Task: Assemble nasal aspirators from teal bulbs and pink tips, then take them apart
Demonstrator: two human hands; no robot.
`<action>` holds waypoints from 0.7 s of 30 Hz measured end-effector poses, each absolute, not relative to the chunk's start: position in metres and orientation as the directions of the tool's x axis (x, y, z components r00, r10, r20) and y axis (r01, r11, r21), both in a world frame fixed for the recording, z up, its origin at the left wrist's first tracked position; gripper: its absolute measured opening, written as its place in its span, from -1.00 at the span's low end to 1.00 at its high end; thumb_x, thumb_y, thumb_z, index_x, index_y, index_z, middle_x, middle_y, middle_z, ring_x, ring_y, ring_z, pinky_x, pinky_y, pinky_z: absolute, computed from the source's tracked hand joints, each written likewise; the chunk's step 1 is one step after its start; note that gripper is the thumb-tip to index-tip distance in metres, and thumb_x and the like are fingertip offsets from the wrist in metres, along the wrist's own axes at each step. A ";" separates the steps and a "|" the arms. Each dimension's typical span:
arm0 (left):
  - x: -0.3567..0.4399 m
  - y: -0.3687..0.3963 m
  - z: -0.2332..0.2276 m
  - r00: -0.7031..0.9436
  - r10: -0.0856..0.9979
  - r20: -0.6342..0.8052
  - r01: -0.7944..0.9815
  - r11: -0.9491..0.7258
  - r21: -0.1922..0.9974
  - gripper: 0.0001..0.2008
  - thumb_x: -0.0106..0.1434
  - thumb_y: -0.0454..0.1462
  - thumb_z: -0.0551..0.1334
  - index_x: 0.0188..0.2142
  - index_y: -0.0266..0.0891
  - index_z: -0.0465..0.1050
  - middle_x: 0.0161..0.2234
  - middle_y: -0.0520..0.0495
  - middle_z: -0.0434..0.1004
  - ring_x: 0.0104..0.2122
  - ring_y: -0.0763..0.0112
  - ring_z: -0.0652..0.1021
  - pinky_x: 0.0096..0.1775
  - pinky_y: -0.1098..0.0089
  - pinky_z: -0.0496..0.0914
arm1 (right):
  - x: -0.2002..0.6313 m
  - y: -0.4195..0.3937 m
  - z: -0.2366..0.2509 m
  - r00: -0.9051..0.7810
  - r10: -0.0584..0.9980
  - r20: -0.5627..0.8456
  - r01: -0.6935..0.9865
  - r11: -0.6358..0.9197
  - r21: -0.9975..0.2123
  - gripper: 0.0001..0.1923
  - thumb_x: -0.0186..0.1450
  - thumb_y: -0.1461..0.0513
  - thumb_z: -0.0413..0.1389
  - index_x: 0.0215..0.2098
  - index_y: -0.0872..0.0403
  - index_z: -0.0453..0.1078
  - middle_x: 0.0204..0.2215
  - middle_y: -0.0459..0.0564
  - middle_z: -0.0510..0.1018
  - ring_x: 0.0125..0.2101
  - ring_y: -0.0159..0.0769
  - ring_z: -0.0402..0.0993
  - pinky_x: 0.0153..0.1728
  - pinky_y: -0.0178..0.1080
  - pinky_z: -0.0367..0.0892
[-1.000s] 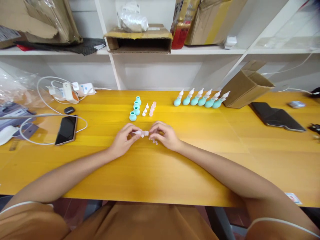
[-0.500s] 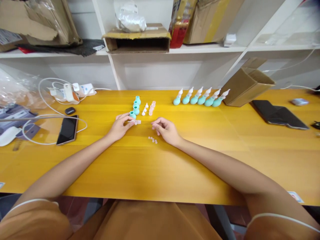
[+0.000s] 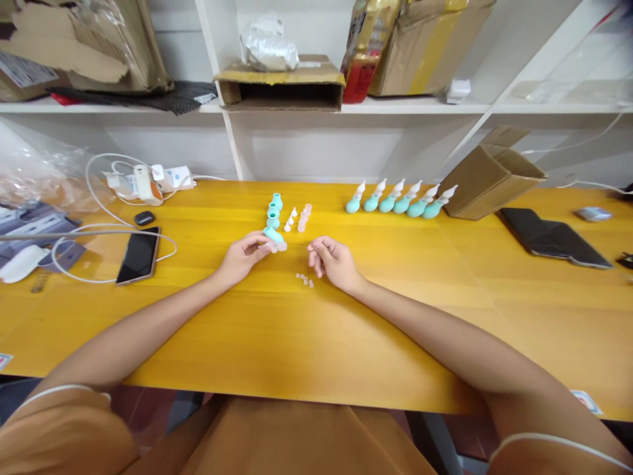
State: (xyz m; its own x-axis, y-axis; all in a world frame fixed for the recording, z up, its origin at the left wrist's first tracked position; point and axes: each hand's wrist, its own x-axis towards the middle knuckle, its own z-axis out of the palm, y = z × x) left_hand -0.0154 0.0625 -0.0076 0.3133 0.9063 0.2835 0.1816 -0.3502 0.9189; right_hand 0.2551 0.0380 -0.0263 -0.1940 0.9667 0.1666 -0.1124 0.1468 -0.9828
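Note:
My left hand (image 3: 243, 258) is closed on a teal squeeze bulb (image 3: 273, 235), tilted with its mouth up. A pale translucent piece (image 3: 279, 247) is also held at those fingertips. To the right, my right hand (image 3: 336, 261) is closed in a pinch; whatever its fingertips hold, if anything, is too small to make out. Several small clear rings or discs (image 3: 305, 280) lie just below it. Beyond the left hand stand other open teal bulbs (image 3: 273, 214), a row of small white nozzle tips (image 3: 291, 220) and pinkish translucent connectors (image 3: 304, 219).
Several assembled teal nasal aspirators (image 3: 393, 199) stand at the back right, beside an open cardboard box (image 3: 489, 178) and a black folder-like item (image 3: 554, 236). A phone (image 3: 138, 256), cables and chargers (image 3: 148, 185) lie left. Shelves with boxes (image 3: 281, 92) rise behind.
My left hand has lifted the nearest teal bulb off the table and tilted it, keeping the pale piece at the fingertips. My right hand remains pinched, with little movement. The view has shifted slightly.

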 end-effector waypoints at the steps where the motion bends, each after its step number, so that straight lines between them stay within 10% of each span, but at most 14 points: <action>1: -0.012 0.056 -0.005 0.347 0.904 0.250 0.134 -0.312 0.941 -0.59 0.32 0.11 0.46 -0.19 -0.18 0.69 -0.02 -0.17 0.68 0.04 0.16 0.63 0.25 0.10 0.44 | 0.255 0.038 -0.027 -0.214 0.960 0.182 -0.124 0.158 -0.980 -0.43 0.40 -0.28 0.23 -0.20 0.04 0.39 -0.48 -0.15 0.59 -0.69 -0.48 0.36 -0.66 -0.38 0.21; 8: 0.008 0.015 0.009 0.496 0.854 0.158 -0.006 -0.179 0.984 -0.62 0.32 0.08 0.48 -0.16 -0.16 0.71 0.00 -0.16 0.72 0.02 0.17 0.68 0.18 0.15 0.52 | 0.256 0.032 -0.032 -0.464 0.805 0.369 -0.121 0.356 -0.927 -0.36 0.31 -0.09 0.46 0.19 -0.02 0.39 -0.15 -0.06 0.57 -0.34 -0.37 0.56 -0.34 -0.30 0.55; 14: 0.008 0.010 0.007 0.534 0.838 0.110 -0.006 -0.126 0.992 -0.59 0.29 0.11 0.50 -0.17 -0.17 0.70 -0.10 -0.15 0.74 -0.02 0.16 0.69 0.17 0.11 0.53 | 0.258 0.025 -0.029 -0.397 0.811 0.431 0.006 0.471 -0.882 -0.49 0.40 -0.04 0.39 0.20 -0.01 0.52 0.12 0.15 0.46 -0.31 -0.33 0.56 -0.43 -0.24 0.59; 21: 0.001 0.018 -0.005 0.349 0.925 0.152 -0.045 -0.146 0.988 -0.58 0.32 0.12 0.47 -0.15 -0.17 0.66 -0.05 -0.15 0.71 -0.09 0.28 0.64 0.03 0.26 0.53 | 0.259 0.040 -0.031 -0.288 0.919 0.271 -0.135 0.241 -0.961 -0.46 0.45 -0.22 0.24 0.02 0.05 0.48 -0.42 -0.09 0.62 -0.45 -0.31 0.57 -0.34 -0.24 0.55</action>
